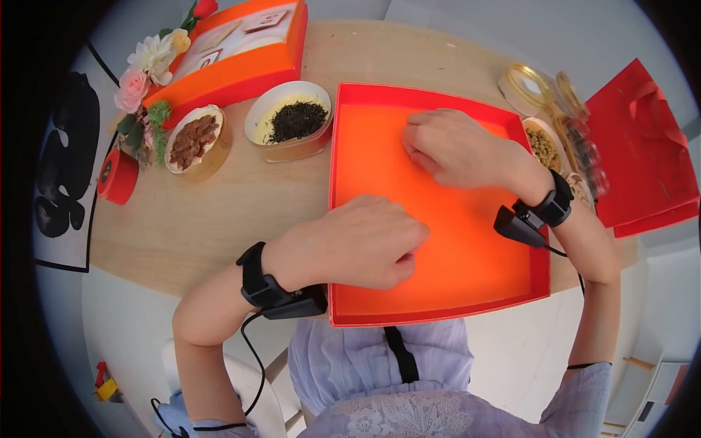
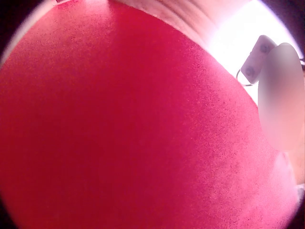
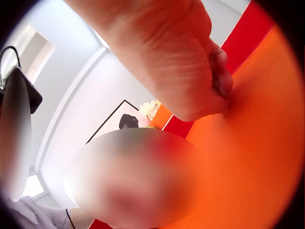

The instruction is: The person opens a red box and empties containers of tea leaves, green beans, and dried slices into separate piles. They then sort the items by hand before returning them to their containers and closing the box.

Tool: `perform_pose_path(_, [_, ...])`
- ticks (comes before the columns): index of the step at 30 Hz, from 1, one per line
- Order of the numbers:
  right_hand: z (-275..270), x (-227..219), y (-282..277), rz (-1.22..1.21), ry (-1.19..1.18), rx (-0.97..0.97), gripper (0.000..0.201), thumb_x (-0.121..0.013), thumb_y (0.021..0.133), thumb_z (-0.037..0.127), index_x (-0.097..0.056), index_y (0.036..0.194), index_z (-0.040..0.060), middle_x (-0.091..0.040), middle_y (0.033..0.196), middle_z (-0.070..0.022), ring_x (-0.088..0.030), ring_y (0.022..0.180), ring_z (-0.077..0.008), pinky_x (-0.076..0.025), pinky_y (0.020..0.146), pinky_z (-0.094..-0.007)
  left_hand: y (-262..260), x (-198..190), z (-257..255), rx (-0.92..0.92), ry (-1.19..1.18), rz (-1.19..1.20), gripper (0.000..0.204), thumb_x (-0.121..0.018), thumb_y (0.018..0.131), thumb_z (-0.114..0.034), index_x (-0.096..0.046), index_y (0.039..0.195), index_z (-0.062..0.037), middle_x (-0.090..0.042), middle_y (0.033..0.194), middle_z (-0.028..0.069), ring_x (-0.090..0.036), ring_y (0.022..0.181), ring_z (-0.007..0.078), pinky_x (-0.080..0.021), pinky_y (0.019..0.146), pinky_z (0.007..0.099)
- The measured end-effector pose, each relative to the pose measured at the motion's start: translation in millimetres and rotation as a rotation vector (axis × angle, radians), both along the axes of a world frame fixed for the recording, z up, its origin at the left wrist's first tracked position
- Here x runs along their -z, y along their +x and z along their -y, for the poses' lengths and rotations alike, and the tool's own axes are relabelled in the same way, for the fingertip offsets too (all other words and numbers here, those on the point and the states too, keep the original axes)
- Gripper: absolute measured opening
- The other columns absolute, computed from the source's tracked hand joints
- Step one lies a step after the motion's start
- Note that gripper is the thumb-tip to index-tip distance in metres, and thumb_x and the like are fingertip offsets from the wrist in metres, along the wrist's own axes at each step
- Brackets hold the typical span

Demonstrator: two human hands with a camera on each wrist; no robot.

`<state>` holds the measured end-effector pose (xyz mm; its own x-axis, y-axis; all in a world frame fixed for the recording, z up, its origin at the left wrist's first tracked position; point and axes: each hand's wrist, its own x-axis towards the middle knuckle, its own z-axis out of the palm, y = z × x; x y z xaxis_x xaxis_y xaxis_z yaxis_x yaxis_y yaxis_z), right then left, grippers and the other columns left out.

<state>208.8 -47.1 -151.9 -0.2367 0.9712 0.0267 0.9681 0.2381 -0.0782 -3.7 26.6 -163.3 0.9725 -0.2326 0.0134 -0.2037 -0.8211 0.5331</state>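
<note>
A shallow box part (image 1: 467,248) with red sides and an orange inside lies in front of the person, its near edge at the table's front. My left hand (image 1: 358,241) is over its left half, fingers curled under, with no thing showing in it. Farther back inside the box, my right hand (image 1: 456,150) has its fingers curled too. In the right wrist view, that hand's fingers (image 3: 220,78) come right down to the orange surface, with nothing visible between them. A red surface (image 2: 105,119) fills most of the left wrist view, and the left fingers are hidden there.
Left of the box stand a bowl of dark dried leaves (image 1: 296,123), a bowl of brown pieces (image 1: 193,142) and a red tin (image 1: 118,175). Behind are an orange gift box (image 1: 248,69) and flowers (image 1: 135,89). At right are jars (image 1: 527,89) and a red bag (image 1: 642,157).
</note>
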Motion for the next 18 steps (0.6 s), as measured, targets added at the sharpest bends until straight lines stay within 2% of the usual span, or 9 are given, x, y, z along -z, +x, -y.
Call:
perform_pose_path(5, [-8,1,4,-0.026,-0.001,0.01,0.004,-0.06,0.071,-0.001,-0.058,0.069,-0.0036,-0.06,0.078,-0.0216,-0.06,0.085,-0.0395,-0.048,0.07,-0.0487,0,-2,0,0.001,0.006,-0.024,0.011,-0.062,0.078,-0.011,-0.057,0.073,-0.0027,-0.06,0.065,0.0166,-0.06,0.065,0.0381,-0.044,0.061,0.0472])
perform_pose_path(8, [-14,-7,4,-0.033,-0.011,0.019,0.005,-0.058,0.075,0.0,-0.057,0.073,-0.0047,-0.06,0.079,-0.0213,-0.06,0.085,-0.0406,-0.048,0.071,-0.0477,-1,-1,-1,0.007,-0.012,0.004,0.012,-0.061,0.078,-0.012,-0.056,0.072,-0.0025,-0.059,0.065,0.017,-0.059,0.066,0.0384,-0.044,0.062,0.0476])
perform_pose_path(10, [-24,-14,0,-0.154,0.086,0.007,0.008,-0.056,0.082,0.002,-0.057,0.079,-0.0052,-0.061,0.08,-0.0207,-0.058,0.084,-0.0403,-0.048,0.072,-0.0472,-2,2,-1,-0.002,-0.03,0.039,0.012,-0.061,0.078,-0.011,-0.056,0.072,-0.0021,-0.058,0.065,0.0178,-0.058,0.065,0.0393,-0.044,0.061,0.0481])
perform_pose_path(13, [-50,-31,-22,-0.279,0.178,-0.014,0.01,-0.053,0.088,0.004,-0.057,0.084,-0.0043,-0.061,0.081,-0.0194,-0.057,0.082,-0.0393,-0.047,0.072,-0.047,-3,8,-2,-0.005,-0.062,0.103,0.012,-0.06,0.077,-0.011,-0.055,0.071,-0.0018,-0.056,0.063,0.0189,-0.057,0.064,0.0401,-0.042,0.061,0.0487])
perform_pose_path(18, [-102,-29,-53,-0.35,0.165,-0.057,0.012,-0.051,0.09,0.004,-0.058,0.084,-0.0033,-0.06,0.076,-0.0176,-0.057,0.073,-0.0359,-0.046,0.068,-0.0449,-2,7,-2,-0.001,-0.084,0.127,0.014,-0.06,0.077,-0.01,-0.052,0.069,-0.0011,-0.053,0.061,0.0197,-0.054,0.062,0.0408,-0.041,0.059,0.0494])
